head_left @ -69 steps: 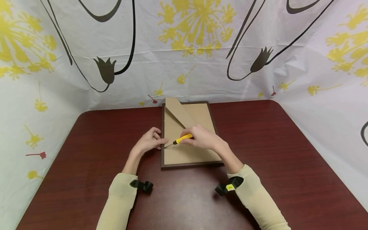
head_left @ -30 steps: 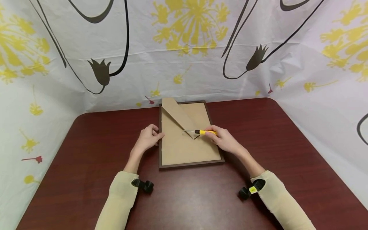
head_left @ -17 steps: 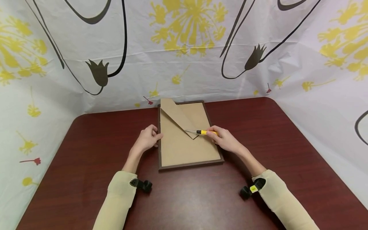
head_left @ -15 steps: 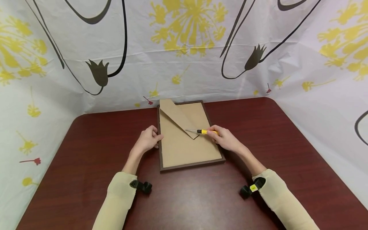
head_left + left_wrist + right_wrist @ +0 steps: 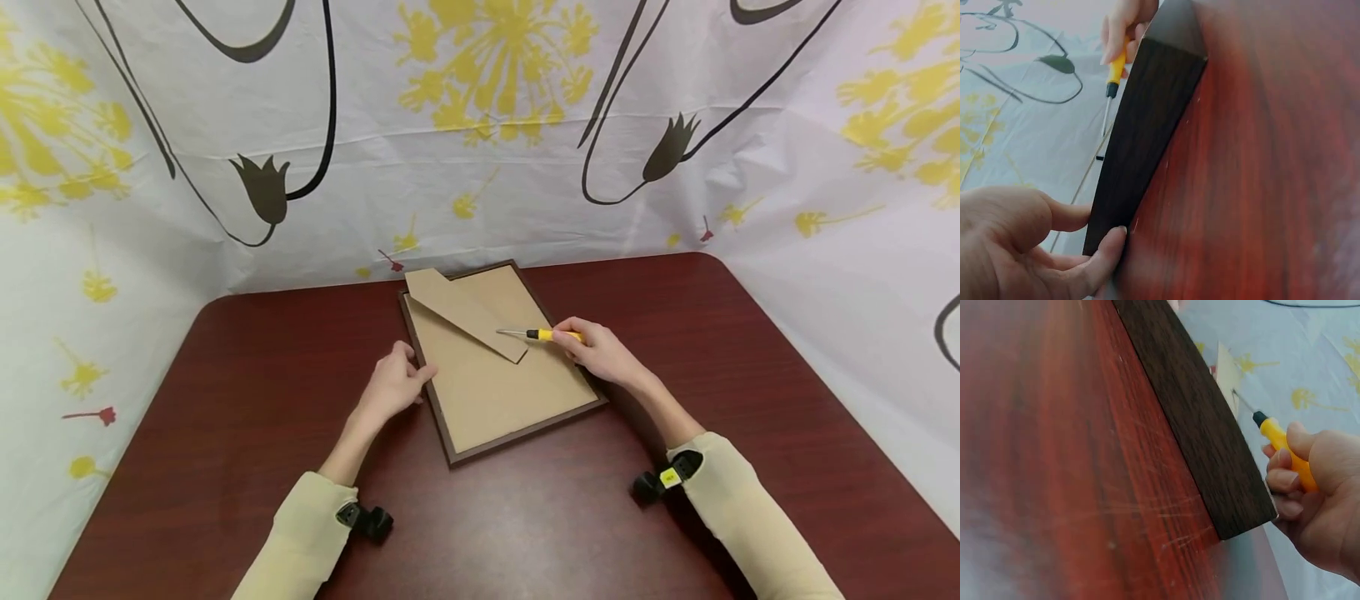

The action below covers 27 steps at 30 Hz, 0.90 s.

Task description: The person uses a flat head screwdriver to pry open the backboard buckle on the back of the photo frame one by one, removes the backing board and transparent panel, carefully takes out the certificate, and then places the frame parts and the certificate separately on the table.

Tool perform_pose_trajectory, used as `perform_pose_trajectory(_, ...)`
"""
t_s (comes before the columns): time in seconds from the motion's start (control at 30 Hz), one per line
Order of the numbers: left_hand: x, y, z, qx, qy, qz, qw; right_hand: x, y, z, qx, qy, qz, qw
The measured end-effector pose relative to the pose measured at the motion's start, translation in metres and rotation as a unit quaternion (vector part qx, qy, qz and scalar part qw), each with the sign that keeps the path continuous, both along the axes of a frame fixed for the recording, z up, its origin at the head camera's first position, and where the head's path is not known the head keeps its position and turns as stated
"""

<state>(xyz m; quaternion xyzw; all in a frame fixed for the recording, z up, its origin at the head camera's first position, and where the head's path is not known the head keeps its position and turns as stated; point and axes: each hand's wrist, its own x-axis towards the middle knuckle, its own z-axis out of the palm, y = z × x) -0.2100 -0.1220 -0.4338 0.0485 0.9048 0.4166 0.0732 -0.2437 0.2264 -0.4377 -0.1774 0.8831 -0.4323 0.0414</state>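
A dark brown frame [image 5: 525,432] with a tan backing board [image 5: 487,406] lies tilted on the table, its near edge rising to the right. A folded cardboard flap [image 5: 457,310] stands up from the board. My left hand [image 5: 393,383] grips the frame's left side, thumb over the edge; the left wrist view shows thumb and fingers of that hand [image 5: 1035,244] around the dark side. In my right hand [image 5: 600,350] is a yellow screwdriver [image 5: 545,335], its shaft over the flap. The right wrist view shows the right fingers [image 5: 1282,479] curled round the yellow handle [image 5: 1286,450], beside the frame's corner.
The dark red table [image 5: 285,358] extends on both sides of the frame. Behind it hangs a white cloth [image 5: 360,167] with yellow and dark flower prints. Each sleeve has a black wrist camera, at the left [image 5: 367,521] and at the right [image 5: 660,483].
The frame has turned anticlockwise, its near left corner moving toward the body. Both hands have moved with it. Earlier the screwdriver tip was at the frame's left edge; now it is over the flap.
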Motion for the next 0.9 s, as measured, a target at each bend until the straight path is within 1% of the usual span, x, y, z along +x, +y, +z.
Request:
perform_pose_trajectory(0.13,-0.010,-0.008,-0.002,0.022,0.034,-0.004,0.9992,0.010,0.000,0.001,0.005,0.017,-0.003,0.9998)
perform_pose_trajectory(0.2,-0.016,-0.012,-0.002,0.033,0.052,-0.013,0.9980,0.017,0.001,0.001,0.000,0.019,-0.001,0.9998)
perform_pose_trajectory(0.3,-0.026,-0.017,-0.004,0.038,0.074,-0.034,0.9960,0.028,0.002,0.003,-0.012,0.012,0.003,0.9999)
perform_pose_trajectory(0.37,-0.031,-0.019,-0.005,0.033,0.084,-0.052,0.9946,0.034,0.003,0.004,-0.019,0.003,0.008,0.9998)
perform_pose_trajectory(0.5,-0.040,-0.021,-0.005,0.029,0.077,-0.077,0.9936,0.048,0.005,0.006,-0.024,-0.014,0.019,0.9995)
perform_pose_trajectory(0.63,-0.044,-0.020,-0.004,0.032,0.049,-0.088,0.9944,0.059,0.009,0.007,-0.019,-0.020,0.023,0.9993)
perform_pose_trajectory(0.7,-0.045,-0.020,-0.004,0.032,0.037,-0.090,0.9947,0.065,0.011,0.008,-0.022,-0.035,0.019,0.9990)
perform_pose_trajectory(0.8,-0.045,-0.018,-0.003,0.034,0.023,-0.085,0.9956,0.070,0.012,0.006,-0.037,-0.062,0.012,0.9973)
perform_pose_trajectory(0.9,-0.046,-0.017,-0.002,0.032,0.015,-0.079,0.9963,0.072,0.012,0.006,-0.047,-0.075,0.008,0.9961)
